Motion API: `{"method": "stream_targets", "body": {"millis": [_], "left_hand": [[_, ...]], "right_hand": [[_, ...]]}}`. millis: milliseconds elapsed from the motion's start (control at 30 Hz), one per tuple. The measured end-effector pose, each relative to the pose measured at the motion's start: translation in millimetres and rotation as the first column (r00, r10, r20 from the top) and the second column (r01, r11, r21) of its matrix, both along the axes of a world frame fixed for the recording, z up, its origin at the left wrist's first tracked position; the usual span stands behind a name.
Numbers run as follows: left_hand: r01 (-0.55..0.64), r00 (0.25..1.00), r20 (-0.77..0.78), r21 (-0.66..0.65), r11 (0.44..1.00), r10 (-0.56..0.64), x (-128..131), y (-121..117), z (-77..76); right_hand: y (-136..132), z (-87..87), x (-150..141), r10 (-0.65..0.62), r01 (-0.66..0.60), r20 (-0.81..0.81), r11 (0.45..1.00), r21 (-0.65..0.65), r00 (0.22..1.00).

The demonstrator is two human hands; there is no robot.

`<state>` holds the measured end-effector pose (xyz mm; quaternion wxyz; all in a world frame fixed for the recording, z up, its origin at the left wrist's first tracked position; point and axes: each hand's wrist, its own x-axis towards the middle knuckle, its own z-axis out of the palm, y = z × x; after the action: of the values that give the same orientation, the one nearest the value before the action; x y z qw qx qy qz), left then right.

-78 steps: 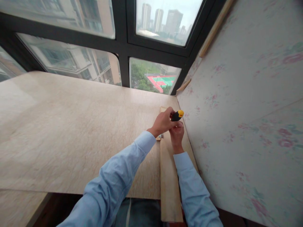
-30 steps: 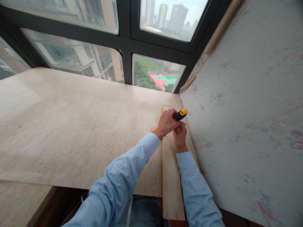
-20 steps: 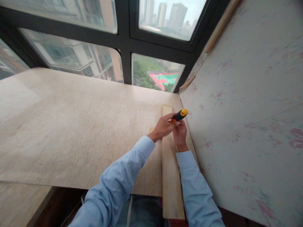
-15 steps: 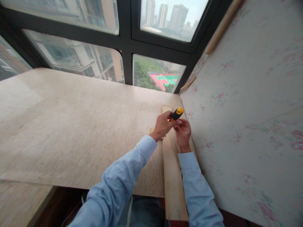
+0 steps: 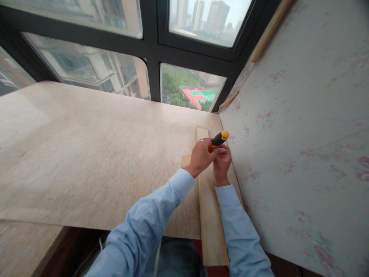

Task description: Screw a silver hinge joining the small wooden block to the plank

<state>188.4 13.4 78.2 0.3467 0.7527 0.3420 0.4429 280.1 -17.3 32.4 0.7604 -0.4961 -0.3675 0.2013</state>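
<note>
My left hand (image 5: 200, 157) is closed round a screwdriver (image 5: 220, 138) with a black and yellow handle, whose yellow end points up and to the right. The shaft end is hidden by my fingers. Close against it, my right hand (image 5: 222, 164) has its fingers drawn together in a pinch; whatever they hold is hidden. Both hands are over a long pale wooden board (image 5: 211, 215), which lies along the wall side of the surface. A small wooden piece (image 5: 186, 161) shows beside the board, partly covered by my left hand.
A marbled beige sill (image 5: 100, 154) stretches left and reaches the dark window frame (image 5: 154, 73). On the right rises a wall with floral wallpaper (image 5: 288, 154), close to my right arm. The board's near end juts past the sill's front edge. A pale cable (image 5: 100, 242) hangs below.
My left hand and the screwdriver have shifted slightly to the right, and the handle tilts a little more that way. My right hand stays nearly in place.
</note>
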Motion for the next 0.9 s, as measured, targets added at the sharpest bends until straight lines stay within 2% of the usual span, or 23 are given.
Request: {"method": "stream_targets", "body": {"millis": [133,267,467,533,600,733,800,900], "left_hand": [[-0.003,0.997,0.075,0.029,1.000,0.001,-6,-3,-8.5],[0.019,0.997,0.079,0.097,0.995,-0.027,-11,0,-14.8],[0.028,0.998,0.057,0.114,0.993,-0.034,-15,8,-9.1],[0.003,0.999,0.045,0.066,0.998,-0.006,-16,8,-5.0],[0.010,1.000,0.023,0.018,1.000,-0.010,-16,8,-1.3],[0.076,0.997,-0.018,-0.001,0.997,-0.076,-14,9,1.4],[0.050,0.999,-0.005,-0.008,0.999,-0.050,-14,10,0.1],[0.002,0.999,0.046,-0.048,0.999,0.001,-17,10,-3.1]], "right_hand": [[-4,-0.6,1,0.094,-0.094,0.068,0.996,-0.005,0.993],[-6,-4.6,4,0.172,-0.165,0.150,0.985,-0.056,0.974],[-4,-7.9,5,0.292,-0.286,0.107,0.956,-0.069,0.950],[-2,-8.5,4,0.277,-0.273,0.127,0.961,-0.054,0.952],[0,-9.7,4,0.210,-0.206,0.131,0.978,-0.044,0.969],[3,-12.7,4,0.060,-0.060,0.014,0.998,0.013,0.998],[3,-13.8,5,0.059,-0.057,-0.047,0.998,0.031,0.997],[0,-13.7,4,0.116,-0.115,-0.039,0.993,0.015,0.992]]}}
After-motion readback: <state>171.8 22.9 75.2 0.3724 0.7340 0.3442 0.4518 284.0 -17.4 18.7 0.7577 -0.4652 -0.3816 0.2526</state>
